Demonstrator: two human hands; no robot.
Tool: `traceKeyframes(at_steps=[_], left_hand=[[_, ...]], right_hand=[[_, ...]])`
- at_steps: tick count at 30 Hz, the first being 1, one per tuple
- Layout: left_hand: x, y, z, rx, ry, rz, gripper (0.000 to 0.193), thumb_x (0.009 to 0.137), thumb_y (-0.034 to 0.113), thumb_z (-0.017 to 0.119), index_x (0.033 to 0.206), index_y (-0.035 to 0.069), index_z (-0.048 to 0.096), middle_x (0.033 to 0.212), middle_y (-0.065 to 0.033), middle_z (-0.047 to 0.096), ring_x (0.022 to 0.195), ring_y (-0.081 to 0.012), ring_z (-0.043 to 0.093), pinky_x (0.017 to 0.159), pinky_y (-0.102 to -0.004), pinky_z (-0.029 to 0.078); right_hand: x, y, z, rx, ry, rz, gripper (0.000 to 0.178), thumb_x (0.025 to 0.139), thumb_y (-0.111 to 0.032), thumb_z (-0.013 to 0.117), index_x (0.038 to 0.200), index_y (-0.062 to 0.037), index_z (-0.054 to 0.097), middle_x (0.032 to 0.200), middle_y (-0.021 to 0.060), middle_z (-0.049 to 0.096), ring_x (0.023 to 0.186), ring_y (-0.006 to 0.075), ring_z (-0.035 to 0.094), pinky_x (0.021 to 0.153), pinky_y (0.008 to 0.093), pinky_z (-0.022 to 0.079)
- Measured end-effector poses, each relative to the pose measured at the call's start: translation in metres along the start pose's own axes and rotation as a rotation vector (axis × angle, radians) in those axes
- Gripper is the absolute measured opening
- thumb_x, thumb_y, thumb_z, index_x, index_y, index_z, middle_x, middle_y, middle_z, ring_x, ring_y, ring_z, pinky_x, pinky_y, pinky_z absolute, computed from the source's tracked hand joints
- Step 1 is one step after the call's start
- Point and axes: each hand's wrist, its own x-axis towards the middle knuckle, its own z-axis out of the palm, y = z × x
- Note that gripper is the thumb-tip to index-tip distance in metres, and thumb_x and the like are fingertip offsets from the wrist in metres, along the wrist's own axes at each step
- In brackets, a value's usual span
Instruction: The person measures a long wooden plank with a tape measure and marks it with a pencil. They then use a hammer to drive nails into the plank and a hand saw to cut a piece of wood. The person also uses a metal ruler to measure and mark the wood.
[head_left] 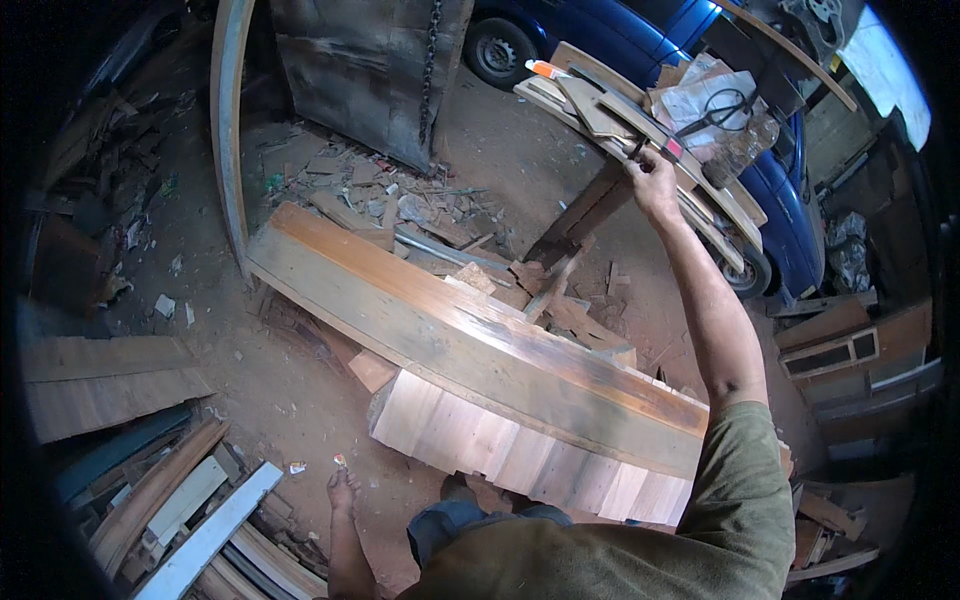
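My right hand (652,184) reaches out to a raised stack of boards (700,205) at the upper right. Its fingers are closed at the stack's near edge around something small and dark that I cannot make out. A red-ended item (674,149) and a large pair of scissors (716,113) lie just beyond it. Low on the left hangs my left hand (343,490), fingers curled in. A small white-and-orange scrap (340,461) shows at its fingertips; whether it is held or lies on the ground behind, I cannot tell.
Before me lies a long wooden beam (480,335), with a row of short pale planks (500,445) along its near side. Wood scraps (440,210) litter the ground beyond. More boards (215,520) are piled at the lower left. A blue vehicle (610,45) stands behind.
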Motion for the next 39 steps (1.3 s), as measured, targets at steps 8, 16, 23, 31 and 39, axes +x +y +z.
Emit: traceKeyframes(at_steps=[8, 16, 23, 31, 39], left_hand=[[-0.016, -0.083, -0.030, -0.025, -0.006, -0.135, 0.033, 0.097, 0.037, 0.061, 0.103, 0.005, 0.058, 0.086, -0.0088, 0.063, 0.061, -0.0186, 0.059, 0.054, -0.0352, 0.051], [-0.055, -0.130, -0.065, -0.043, 0.052, -0.242, 0.038, 0.097, 0.040, 0.055, 0.102, 0.003, 0.060, 0.083, -0.0105, 0.063, 0.063, -0.0225, 0.060, 0.056, -0.0377, 0.051], [-0.013, -0.075, -0.039, 0.270, 0.093, 0.019, 0.034, 0.100, 0.039, 0.055, 0.099, 0.006, 0.064, 0.081, -0.0028, 0.061, 0.066, -0.0128, 0.057, 0.061, -0.0303, 0.049], [-0.034, -0.041, 0.000, -0.123, -0.068, -0.038, 0.024, 0.101, 0.031, 0.057, 0.090, 0.010, 0.060, 0.070, 0.0020, 0.054, 0.059, -0.0077, 0.050, 0.054, -0.0245, 0.044], [-0.071, -0.097, -0.044, -0.169, 0.200, -0.082, 0.021, 0.099, 0.026, 0.059, 0.090, 0.008, 0.059, 0.072, 0.0004, 0.055, 0.059, -0.0094, 0.051, 0.052, -0.0261, 0.043]], right_hand=[[0.008, -0.020, 0.002, -0.413, 0.037, -0.501, 0.032, 0.084, -0.003, 0.062, 0.116, -0.0046, 0.063, 0.115, 0.0180, 0.058, 0.103, 0.0397, 0.060, 0.087, 0.0450, 0.049], [0.035, 0.032, 0.005, -0.678, -0.057, -0.516, 0.031, 0.088, -0.008, 0.058, 0.118, -0.0021, 0.062, 0.125, 0.0204, 0.057, 0.112, 0.0418, 0.058, 0.094, 0.0464, 0.048], [0.051, 0.043, 0.008, -0.897, -0.075, -0.557, 0.030, 0.090, -0.018, 0.059, 0.118, -0.0055, 0.063, 0.115, 0.0179, 0.062, 0.108, 0.0383, 0.057, 0.094, 0.0450, 0.046], [0.075, 0.069, 0.029, -1.050, -0.074, -0.738, 0.024, 0.089, -0.012, 0.048, 0.101, 0.0025, 0.064, 0.097, 0.0222, 0.066, 0.100, 0.0366, 0.061, 0.090, 0.0436, 0.047], [0.015, 0.022, 0.038, -0.874, 0.021, -0.715, 0.033, 0.096, -0.020, 0.051, 0.117, 0.0037, 0.058, 0.121, 0.0300, 0.055, 0.116, 0.0453, 0.053, 0.099, 0.0484, 0.043]])
